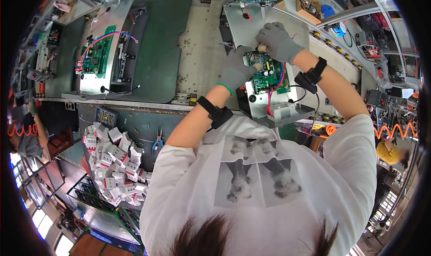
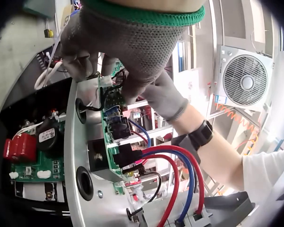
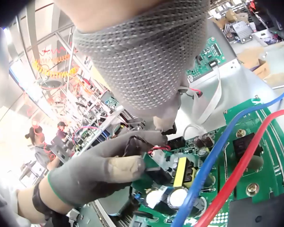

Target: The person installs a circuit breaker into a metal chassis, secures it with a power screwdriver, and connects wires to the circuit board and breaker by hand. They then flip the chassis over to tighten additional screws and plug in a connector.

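Observation:
Both hands wear grey gloves with bare-looking tan fingertips. A green circuit board (image 1: 269, 76) lies in an open metal chassis (image 1: 253, 96) before me. At the board's far left edge is my left hand (image 1: 235, 67), its thumb and index finger around thin black and red wires (image 3: 138, 141). From the far side my right hand (image 1: 278, 43) reaches down, fingers curled, its fingertips at a small black connector (image 3: 169, 130); I cannot tell how firmly it grips. Thick red cable (image 3: 248, 172) and blue cable (image 3: 203, 172) arch over the board. A white ribbon cable (image 3: 212, 97) runs behind.
Another chassis (image 1: 92, 83) with a board stands left on the green mat (image 1: 157, 45). White-and-red switch units (image 1: 114, 159) are heaped at lower left, beside blue-handled pliers (image 1: 158, 141). A box of small hardware (image 1: 308, 5) sits at the back right.

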Available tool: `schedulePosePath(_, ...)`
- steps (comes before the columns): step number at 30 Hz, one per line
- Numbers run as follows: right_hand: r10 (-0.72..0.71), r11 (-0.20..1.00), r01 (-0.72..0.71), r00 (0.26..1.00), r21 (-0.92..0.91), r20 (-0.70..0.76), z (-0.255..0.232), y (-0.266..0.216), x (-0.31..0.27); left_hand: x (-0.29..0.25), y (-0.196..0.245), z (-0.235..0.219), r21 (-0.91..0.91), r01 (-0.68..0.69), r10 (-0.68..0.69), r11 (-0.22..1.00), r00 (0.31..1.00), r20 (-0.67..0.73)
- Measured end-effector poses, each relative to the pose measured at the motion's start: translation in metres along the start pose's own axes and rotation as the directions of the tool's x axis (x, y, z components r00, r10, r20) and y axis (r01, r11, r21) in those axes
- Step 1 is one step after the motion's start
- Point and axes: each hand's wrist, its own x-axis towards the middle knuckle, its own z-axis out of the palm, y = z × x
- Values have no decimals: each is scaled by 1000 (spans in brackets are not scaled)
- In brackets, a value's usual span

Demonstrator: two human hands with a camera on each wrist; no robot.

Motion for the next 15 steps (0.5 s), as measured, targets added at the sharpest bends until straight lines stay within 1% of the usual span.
schedulePosePath(1,-4,1000,4,1000,2,3,4,-1,1,1,-11,6,-17,-50,49,999,998,-47)
schedulePosePath(2,-29,999,29,1000,-42,7,7,-1,2,-1,-7,1,-19,-45,44,999,998,-50)
schedulePosePath(3,-55,995,56,998,-86,12,9,-1,3,-3,3,-7,-23,-1,1,1000,1000,11)
schedulePosePath(4,-62,994,63,998,-85,15,10,-1,3,-5,8,-12,-25,43,-41,999,997,72)
schedulePosePath(5,-58,995,59,998,-83,10,9,-1,3,-5,7,-14,-28,47,-45,998,997,67)
schedulePosePath(7,-59,995,59,998,-81,8,9,-5,3,-3,5,-15,49,-73,69,996,995,69)
schedulePosePath(10,-33,996,37,999,-85,43,4,-13,3,-1,4,-17,81,-81,74,993,993,87)
schedulePosePath(12,123,992,-122,987,-20,107,5,-13,5,0,4,-18,70,-61,54,996,993,104)
schedulePosePath(13,120,993,-119,987,-21,110,5,-10,6,0,5,-19,62,-43,35,997,992,125)
schedulePosePath(15,-7,1000,8,998,-26,57,5,-6,8,0,5,-20,51,-44,37,998,991,132)
